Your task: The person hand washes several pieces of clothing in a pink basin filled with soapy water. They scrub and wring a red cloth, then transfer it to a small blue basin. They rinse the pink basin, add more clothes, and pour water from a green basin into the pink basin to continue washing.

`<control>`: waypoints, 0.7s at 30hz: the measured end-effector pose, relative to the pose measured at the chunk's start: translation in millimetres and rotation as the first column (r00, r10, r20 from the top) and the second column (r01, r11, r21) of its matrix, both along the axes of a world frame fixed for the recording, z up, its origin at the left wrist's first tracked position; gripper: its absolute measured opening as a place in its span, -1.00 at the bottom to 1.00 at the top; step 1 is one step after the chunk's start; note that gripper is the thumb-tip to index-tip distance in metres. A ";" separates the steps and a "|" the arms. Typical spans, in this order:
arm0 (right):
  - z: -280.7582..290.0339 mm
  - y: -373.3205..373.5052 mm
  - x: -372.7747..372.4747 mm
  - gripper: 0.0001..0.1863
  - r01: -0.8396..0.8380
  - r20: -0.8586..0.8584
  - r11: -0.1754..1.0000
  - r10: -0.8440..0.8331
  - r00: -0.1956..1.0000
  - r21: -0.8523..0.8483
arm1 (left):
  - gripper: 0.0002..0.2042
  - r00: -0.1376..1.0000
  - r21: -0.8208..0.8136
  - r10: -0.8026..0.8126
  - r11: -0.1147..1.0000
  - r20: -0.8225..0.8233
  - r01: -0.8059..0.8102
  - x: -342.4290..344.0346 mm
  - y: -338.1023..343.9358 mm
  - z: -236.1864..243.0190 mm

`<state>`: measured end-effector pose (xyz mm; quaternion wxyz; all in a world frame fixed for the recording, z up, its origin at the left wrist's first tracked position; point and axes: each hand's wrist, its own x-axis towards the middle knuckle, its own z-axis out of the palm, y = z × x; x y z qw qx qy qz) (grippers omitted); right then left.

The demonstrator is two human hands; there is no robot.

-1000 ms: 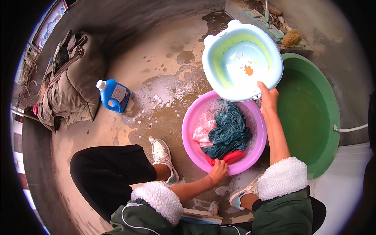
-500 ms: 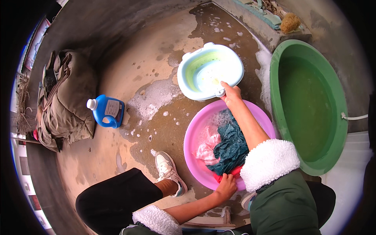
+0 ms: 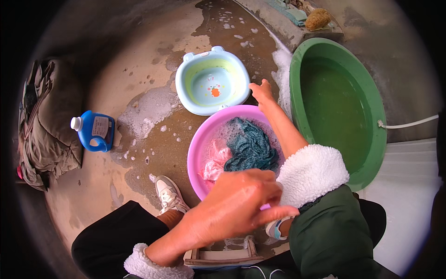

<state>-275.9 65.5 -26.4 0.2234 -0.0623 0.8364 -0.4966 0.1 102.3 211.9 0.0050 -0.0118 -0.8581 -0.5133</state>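
My left hand (image 3: 237, 202) is raised above the near rim of the pink-purple basin (image 3: 197, 153). Its fingers curve down, its thumb points right near my right cuff, and nothing shows in its grasp. My right hand (image 3: 263, 93) reaches across the basin, thumb and forefinger apart, just beside the right rim of a small light-blue basin (image 3: 180, 95). That small basin has a green band inside and a rabbit picture on its bottom. Dark teal cloth (image 3: 253, 146) and pink cloth (image 3: 217, 160) lie in sudsy water in the pink-purple basin.
A large green tub (image 3: 296, 93) of water, with a white hose (image 3: 411, 123), stands at right. A blue jug (image 3: 96, 131) and a bundled brown cover (image 3: 55, 121) are at left. Suds wet the floor (image 3: 169, 132). A low wooden stool (image 3: 223, 255) is at the bottom.
My left hand has risen from the red cloth, which is now hidden from view. My right hand has let go of the small basin's rim. The whole view has shifted.
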 end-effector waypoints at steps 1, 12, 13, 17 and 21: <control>8.3 8.4 -11.5 -0.18 0.015 0.005 0.998 -0.015 1.000 -0.055 | -0.66 0.997 0.090 -0.025 0.995 -0.078 0.032 -0.6 18.7 9.4; 115.2 139.4 -107.3 -0.61 0.326 0.170 0.881 -0.283 0.944 -0.342 | -0.81 0.953 0.081 0.019 0.997 -0.304 0.006 -13.1 125.5 25.6; 123.1 157.0 -115.7 -0.61 0.349 0.199 0.867 -0.295 0.934 -0.356 | -0.82 0.943 0.135 -0.009 0.989 -0.332 0.057 -11.8 129.7 28.5; 169.9 235.6 -151.7 -0.64 0.659 0.167 0.676 -0.645 0.746 -0.331 | -0.85 0.851 0.474 -0.125 0.785 -0.510 0.399 10.7 156.2 51.4; 204.3 266.7 -138.5 -0.63 0.537 -0.157 0.699 -0.666 0.729 -0.472 | -0.85 0.812 0.539 -0.188 0.662 -0.553 0.521 26.7 180.6 56.6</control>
